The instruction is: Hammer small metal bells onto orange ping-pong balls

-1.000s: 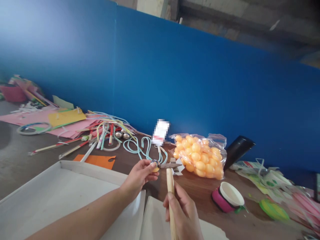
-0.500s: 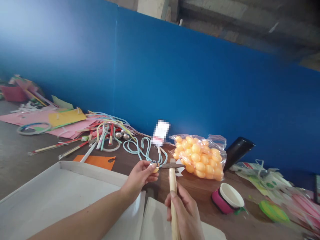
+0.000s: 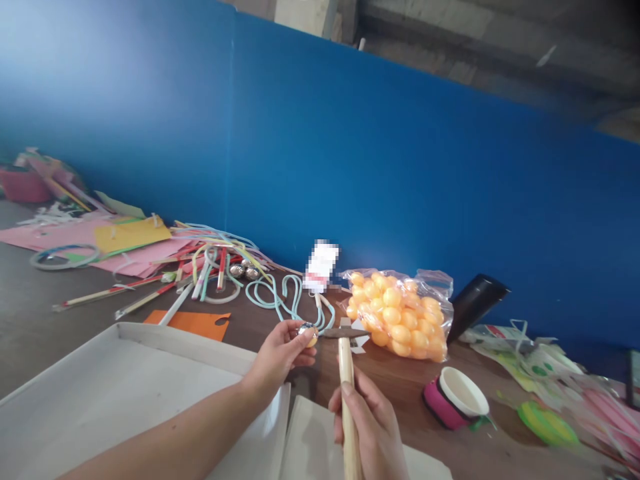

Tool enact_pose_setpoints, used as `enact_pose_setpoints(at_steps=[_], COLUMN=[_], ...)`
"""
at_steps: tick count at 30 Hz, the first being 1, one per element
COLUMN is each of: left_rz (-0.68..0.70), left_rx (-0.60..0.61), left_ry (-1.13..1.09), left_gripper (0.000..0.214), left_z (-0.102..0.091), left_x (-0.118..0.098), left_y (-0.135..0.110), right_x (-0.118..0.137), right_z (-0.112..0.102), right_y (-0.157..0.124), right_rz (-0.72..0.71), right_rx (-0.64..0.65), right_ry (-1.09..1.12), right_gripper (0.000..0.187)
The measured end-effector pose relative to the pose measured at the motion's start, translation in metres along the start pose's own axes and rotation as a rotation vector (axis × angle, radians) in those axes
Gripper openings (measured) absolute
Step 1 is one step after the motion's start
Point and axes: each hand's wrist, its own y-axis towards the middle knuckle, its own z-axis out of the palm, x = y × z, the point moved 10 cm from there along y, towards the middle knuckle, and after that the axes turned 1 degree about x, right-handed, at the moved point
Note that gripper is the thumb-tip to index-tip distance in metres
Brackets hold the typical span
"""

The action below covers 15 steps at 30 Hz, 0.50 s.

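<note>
Head view: the left hand [image 3: 281,350] pinches a shiny ball [image 3: 307,331] between thumb and fingers above the table [image 3: 407,403], and the right hand [image 3: 369,417] grips a hammer [image 3: 346,373] by its handle. The step in hand seems to be setting the hammer's head to the ball, contact unclear; the next move would call for a steady pinch.

On my feed I see a silvery ball [image 3: 307,331], yellow beneath; a cream hammer handle [image 3: 346,373], dark brown head [image 3: 345,333]; orange balls [image 3: 393,315]; a blue wall [image 3: 350,153].
</note>
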Motion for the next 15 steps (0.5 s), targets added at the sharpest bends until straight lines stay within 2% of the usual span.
enact_pose_setpoints(at_steps=[8, 15], left_rz=[0.000, -0.011], left_rx=[0.039, 0.052], left_ry=[0.006, 0.035], left_gripper=[0.041, 0.037], left_z=[0.0025, 0.0031], left_x=[0.0008, 0.0025], left_y=[-0.0013, -0.0017], right_x=[-0.0028, -0.0047], right_z=[0.0017, 0.0025], right_y=[-0.0008, -0.0009], right_rz=[0.014, 0.038], right_rx=[-0.011, 0.004], right_ry=[0.007, -0.017], right_gripper=[0.035, 0.032])
